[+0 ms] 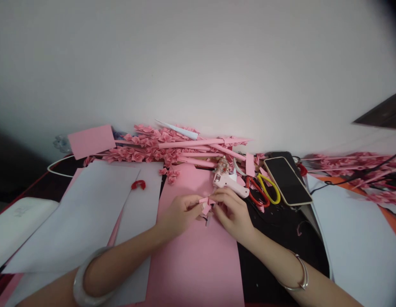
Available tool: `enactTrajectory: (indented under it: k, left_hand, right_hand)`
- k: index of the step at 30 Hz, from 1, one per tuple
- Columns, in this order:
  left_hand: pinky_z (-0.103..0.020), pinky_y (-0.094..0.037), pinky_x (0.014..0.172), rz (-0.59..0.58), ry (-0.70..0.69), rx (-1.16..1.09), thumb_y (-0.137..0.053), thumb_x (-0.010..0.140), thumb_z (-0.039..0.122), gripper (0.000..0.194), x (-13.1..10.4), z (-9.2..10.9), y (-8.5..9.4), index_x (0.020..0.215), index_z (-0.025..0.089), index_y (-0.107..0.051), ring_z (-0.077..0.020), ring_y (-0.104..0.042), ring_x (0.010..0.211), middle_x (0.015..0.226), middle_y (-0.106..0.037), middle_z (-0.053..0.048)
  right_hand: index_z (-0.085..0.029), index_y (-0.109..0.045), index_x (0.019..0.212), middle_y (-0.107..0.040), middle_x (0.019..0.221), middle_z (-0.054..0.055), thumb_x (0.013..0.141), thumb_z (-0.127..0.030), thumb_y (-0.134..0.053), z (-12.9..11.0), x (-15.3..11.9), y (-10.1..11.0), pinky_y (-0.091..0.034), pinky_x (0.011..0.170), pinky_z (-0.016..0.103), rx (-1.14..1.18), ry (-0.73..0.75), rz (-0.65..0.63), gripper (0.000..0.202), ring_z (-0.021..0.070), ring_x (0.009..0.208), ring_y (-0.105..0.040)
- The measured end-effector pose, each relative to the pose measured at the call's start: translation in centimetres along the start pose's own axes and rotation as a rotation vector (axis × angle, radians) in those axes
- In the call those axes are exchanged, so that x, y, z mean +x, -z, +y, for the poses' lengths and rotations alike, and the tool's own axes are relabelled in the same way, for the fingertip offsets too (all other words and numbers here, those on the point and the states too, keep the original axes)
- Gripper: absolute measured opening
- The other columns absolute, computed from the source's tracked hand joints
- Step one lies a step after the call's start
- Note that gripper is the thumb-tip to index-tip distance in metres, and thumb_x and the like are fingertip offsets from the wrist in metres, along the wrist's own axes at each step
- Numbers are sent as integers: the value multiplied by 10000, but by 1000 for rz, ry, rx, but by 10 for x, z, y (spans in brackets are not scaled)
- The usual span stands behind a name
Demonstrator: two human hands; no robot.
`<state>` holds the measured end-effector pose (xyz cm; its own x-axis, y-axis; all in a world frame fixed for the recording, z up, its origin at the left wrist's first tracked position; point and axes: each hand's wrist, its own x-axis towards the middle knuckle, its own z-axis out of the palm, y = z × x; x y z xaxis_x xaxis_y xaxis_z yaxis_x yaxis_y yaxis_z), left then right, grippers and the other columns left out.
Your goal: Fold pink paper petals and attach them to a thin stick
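Between my two hands is a small folded piece of pink paper (206, 206), pinched at its edges. My left hand (180, 213) grips its left side with thumb and forefinger. On the other side my right hand (232, 213) has its fingertips closed on the paper. Below both hands lies a large pink paper sheet (194, 264). Just beyond my right hand a white glue gun (229, 183) rests on its side. Scissors with a red handle (257, 192) and a yellow handle (270, 187) lie to its right.
Pink paper flowers (153, 143) and rolled paper tubes (198, 144) are heaped along the wall. A phone (287, 180) lies at the right, near more pink flowers (351, 164). White sheets (76, 213) cover the left, with a red curved object (138, 184) on them.
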<state>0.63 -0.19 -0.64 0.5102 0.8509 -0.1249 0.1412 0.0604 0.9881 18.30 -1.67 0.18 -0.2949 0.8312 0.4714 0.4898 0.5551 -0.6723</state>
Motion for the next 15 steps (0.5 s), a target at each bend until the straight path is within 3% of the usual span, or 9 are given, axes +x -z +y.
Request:
enactTrajectory:
  k: [4,9,15]
  left_hand:
    - [-302,-539,733,19,105,-199,-525,820,399,278,1,5,2,794,139,-619,-160,-611,791,757,-597,-19]
    - [-322,-540,734,34,139,-317,-546,808,433,303,3,4,4,833,144,-636,-150,-639,730,788,-637,-22]
    - [-314,-534,726,29,161,-331,-552,803,454,335,4,2,5,808,130,-635,-163,-656,751,805,-667,-46]
  right_hand:
    - [-207,-589,1030,-602,997,88,792,-76,-473,0,0,1,-480,834,372,-66,54,-45,296,202,944,-576]
    - [-197,-533,1138,-594,1099,107,733,-66,-496,1,-4,3,-464,894,395,-135,112,-101,428,224,1037,-557]
    - [-182,-486,1194,-622,1060,107,726,-84,-498,2,-5,3,-501,798,384,-202,133,-158,478,226,919,-586]
